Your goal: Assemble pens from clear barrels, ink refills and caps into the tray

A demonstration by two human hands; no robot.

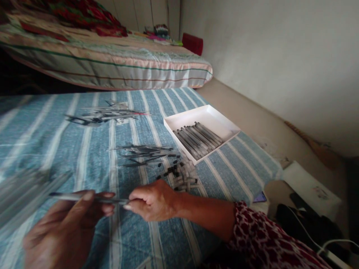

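Note:
A slim pen with a dark end lies nearly level across both hands near the front of the striped cloth. Its barrel is pinched between the thumb and fingers of my left hand. The fingers of my right hand close on its right end. Just beyond my right hand are small black pieces and clear caps. Thin dark refills lie behind them. Blurred clear barrels are at the left edge. A white box holds a row of pens.
The blue-and-white striped cloth covers the work surface. Another pile of thin parts lies farther back. Beyond stands a bed. At the lower right are a white box-like object and a white cable.

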